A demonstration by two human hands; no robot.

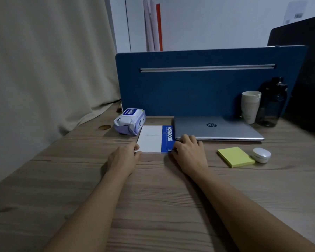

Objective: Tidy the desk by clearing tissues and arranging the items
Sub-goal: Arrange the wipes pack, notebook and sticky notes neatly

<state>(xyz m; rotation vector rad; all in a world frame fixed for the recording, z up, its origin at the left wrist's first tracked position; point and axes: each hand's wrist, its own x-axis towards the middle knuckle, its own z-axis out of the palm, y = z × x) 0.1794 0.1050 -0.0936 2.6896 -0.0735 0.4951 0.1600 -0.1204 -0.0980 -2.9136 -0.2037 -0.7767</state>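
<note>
A: While both hands sit at the notebook's (155,139) near corners, what could go wrong from here?

B: I'd judge a skewed push. The left hand (123,157) pinches the near left corner with its fingers (136,147) curled onto it; the right hand (188,150) rests over the near right corner, fingers (186,138) bent down along the blue spine and reaching the laptop's (216,129) front edge. If one side presses harder, the notebook would likely turn and ride against the laptop or nudge the wet-wipes pack (130,121).

A: Are they truly gripping it?

B: The left looks closed on the corner. The right lies curled on top; whether it clamps the edge I cannot tell.

A: How does the notebook look?

B: Thin and flat on the wooden counter (153,197), white cover with a blue strip reading NOTEBOOK along its right side. It lies between the wipes pack and the closed silver laptop, touching or nearly touching both, in front of the blue divider (198,84).

A: And further out?

B: A yellow sticky-note pad (235,156) and a small white oval case (261,155) sit just beside each other to the right. Stacked paper cups (250,106) and a dark bottle (273,102) stand at the back right. No loose tissues show.
</note>
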